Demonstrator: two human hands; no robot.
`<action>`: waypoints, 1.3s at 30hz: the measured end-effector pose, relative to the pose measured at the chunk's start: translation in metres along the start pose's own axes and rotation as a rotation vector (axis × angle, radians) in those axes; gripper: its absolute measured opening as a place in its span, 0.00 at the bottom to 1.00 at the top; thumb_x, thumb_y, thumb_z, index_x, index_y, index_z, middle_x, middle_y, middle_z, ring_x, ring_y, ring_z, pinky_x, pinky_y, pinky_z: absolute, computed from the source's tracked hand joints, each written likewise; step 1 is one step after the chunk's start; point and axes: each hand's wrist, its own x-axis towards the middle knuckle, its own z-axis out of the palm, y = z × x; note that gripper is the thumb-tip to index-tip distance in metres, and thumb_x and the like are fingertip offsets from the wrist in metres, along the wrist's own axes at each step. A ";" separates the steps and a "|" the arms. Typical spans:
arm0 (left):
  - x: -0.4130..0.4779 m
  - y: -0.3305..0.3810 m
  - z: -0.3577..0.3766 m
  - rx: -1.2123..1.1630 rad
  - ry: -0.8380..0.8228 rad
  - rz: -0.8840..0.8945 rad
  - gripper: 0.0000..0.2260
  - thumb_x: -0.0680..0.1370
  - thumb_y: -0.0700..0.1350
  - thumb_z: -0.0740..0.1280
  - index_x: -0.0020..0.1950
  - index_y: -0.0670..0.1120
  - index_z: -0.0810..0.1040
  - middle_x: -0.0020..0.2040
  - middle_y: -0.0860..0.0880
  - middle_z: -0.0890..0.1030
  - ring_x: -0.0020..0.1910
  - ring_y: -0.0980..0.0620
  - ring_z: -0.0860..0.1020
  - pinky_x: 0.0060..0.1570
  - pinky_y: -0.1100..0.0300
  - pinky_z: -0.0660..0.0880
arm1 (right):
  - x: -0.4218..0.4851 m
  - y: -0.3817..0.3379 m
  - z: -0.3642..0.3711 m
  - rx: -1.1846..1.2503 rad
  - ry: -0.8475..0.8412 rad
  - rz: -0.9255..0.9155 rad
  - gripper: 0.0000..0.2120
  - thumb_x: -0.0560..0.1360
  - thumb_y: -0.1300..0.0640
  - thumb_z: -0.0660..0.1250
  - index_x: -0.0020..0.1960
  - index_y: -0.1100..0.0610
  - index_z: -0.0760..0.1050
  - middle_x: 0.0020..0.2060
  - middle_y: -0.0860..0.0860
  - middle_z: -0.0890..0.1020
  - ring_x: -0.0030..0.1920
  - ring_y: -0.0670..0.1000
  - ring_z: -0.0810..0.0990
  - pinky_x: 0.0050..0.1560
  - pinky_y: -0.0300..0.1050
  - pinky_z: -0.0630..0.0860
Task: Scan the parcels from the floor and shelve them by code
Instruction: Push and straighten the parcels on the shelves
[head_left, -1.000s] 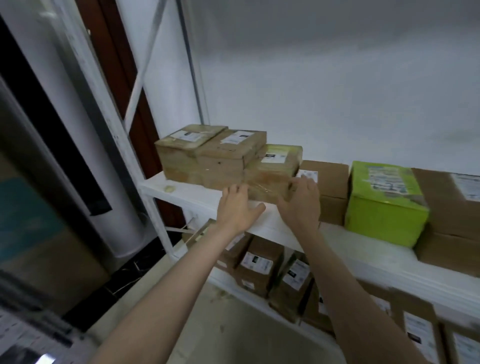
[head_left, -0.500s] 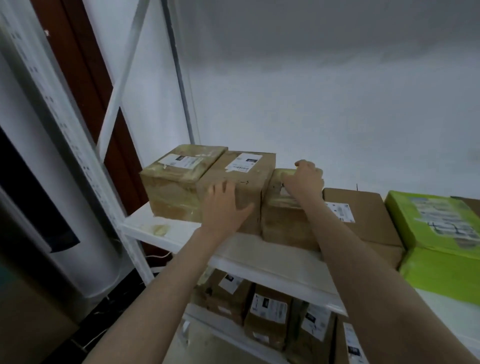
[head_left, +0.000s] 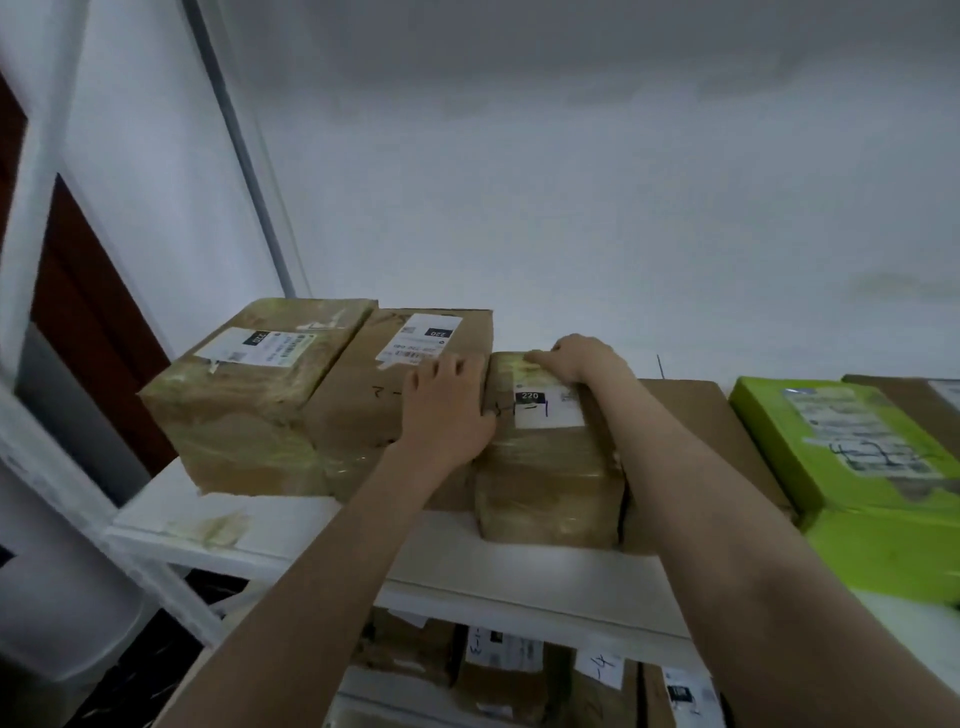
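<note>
A small brown parcel wrapped in clear tape, with a white label marked 220, stands on the white upper shelf. It is squeezed between a taller brown box on its left and a flat brown box on its right. My left hand rests flat against the parcel's left top edge, over the taller box. My right hand lies on the parcel's far top edge with its fingers bent over it.
Another taped box stands at the shelf's left end by the white upright. A bright green box sits to the right. Several labelled parcels fill the lower shelf. A strip of bare shelf runs along the front.
The parcel has slid back into the row between the boxes. My left hand moved from the taller box's front to the parcel's left edge. The view has come closer and higher.
</note>
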 end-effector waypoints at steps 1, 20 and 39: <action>0.001 0.001 0.000 0.039 -0.032 0.008 0.26 0.79 0.50 0.65 0.76 0.49 0.64 0.73 0.45 0.67 0.73 0.41 0.63 0.72 0.45 0.61 | 0.001 0.007 -0.004 0.008 0.007 0.020 0.50 0.61 0.20 0.50 0.68 0.54 0.73 0.67 0.56 0.76 0.66 0.63 0.72 0.65 0.63 0.69; -0.024 -0.038 -0.039 -0.171 -0.132 0.225 0.22 0.84 0.52 0.57 0.77 0.49 0.64 0.71 0.42 0.71 0.70 0.39 0.68 0.67 0.44 0.68 | -0.054 0.023 0.001 0.091 0.210 0.294 0.39 0.78 0.30 0.50 0.71 0.60 0.69 0.71 0.60 0.71 0.74 0.64 0.60 0.73 0.68 0.55; -0.011 -0.281 -0.069 -0.047 -0.293 -0.401 0.57 0.59 0.84 0.58 0.82 0.58 0.50 0.81 0.38 0.48 0.79 0.33 0.47 0.70 0.23 0.45 | -0.109 -0.186 0.065 0.056 0.241 0.145 0.38 0.70 0.28 0.63 0.73 0.47 0.67 0.72 0.55 0.68 0.73 0.66 0.59 0.68 0.61 0.65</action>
